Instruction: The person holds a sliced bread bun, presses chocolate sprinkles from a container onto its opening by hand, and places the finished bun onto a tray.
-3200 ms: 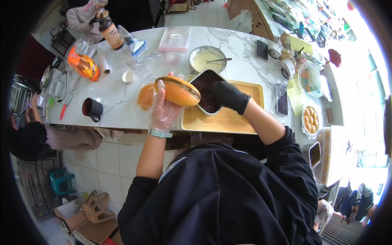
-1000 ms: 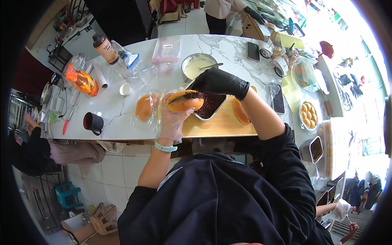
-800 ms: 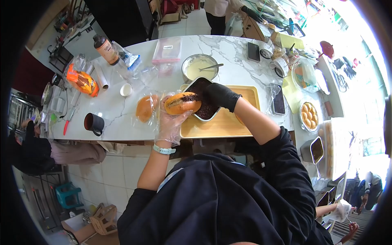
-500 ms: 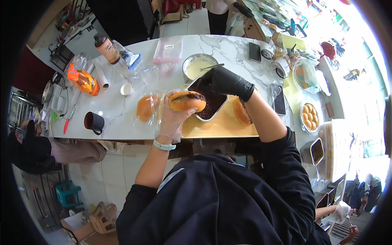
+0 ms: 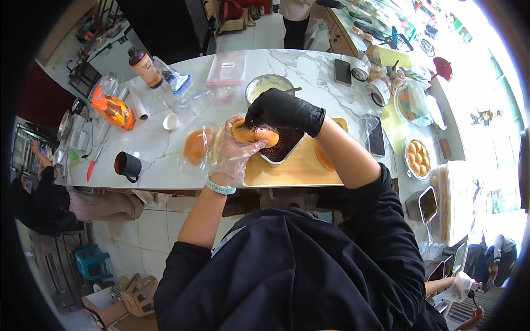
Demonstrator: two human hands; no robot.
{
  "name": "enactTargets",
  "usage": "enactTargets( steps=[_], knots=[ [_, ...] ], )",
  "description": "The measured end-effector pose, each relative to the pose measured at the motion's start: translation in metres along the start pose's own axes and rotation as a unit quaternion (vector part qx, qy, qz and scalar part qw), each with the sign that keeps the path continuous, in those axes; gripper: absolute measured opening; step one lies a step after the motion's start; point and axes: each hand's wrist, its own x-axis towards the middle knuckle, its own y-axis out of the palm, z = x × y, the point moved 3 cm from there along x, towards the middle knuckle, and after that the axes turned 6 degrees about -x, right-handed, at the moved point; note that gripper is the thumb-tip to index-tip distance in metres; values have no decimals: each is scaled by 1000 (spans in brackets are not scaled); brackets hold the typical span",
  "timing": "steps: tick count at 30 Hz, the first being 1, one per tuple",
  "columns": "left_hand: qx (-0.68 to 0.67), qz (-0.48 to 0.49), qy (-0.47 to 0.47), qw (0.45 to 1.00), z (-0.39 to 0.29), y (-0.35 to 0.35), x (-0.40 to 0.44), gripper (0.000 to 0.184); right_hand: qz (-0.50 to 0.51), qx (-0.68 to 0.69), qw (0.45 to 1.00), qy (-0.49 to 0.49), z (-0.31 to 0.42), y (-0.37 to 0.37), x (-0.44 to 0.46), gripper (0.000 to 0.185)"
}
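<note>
My left hand, in a clear plastic glove, is wrapped round a split bun with dark shreds along its cut. My right hand, in a black glove, is over the bun's upper left end with fingers pressed together; what they pinch is too small to make out. Beside the bun, a metal tin of dark shreds rests on a wooden tray. Another bun lies on the tray, partly behind my right arm. A wrapped bun lies on the table left of my left hand.
A bowl of cream with a spoon stands behind my right hand. To the left are a dark mug, a red-handled knife and a bottle. Phones lie at right. Other people stand around the table.
My right hand has moved from the tin to the bun's left end. The bun in my left hand now carries dark shreds along its cut, and the wrapped bun lies apart from my left hand.
</note>
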Motion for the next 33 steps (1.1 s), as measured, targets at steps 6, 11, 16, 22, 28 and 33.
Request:
enactTargets(
  steps=[6, 11, 16, 22, 28, 33],
  knots=[
    [-23, 19, 35, 999, 6, -5, -1, 72, -48, 44, 998, 11, -17, -1, -13, 17],
    [-55, 21, 41, 997, 13, -13, -2, 72, -67, 29, 995, 71, -66, 64, -33, 18],
    [42, 42, 73, 996, 13, -20, -2, 75, -62, 70, 971, 222, -67, 79, -40, 17],
    [-29, 44, 35, 998, 8, -12, -4, 74, -7, -57, 997, 58, -41, 22, -26, 16],
    [83, -8, 17, 996, 6, -8, -2, 70, -65, 69, 996, 0, -11, 13, -7, 15],
    [49, -2, -5, 999, 10, -12, 2, 69, -56, 53, 996, -44, -4, 19, 2, 24]
  ],
)
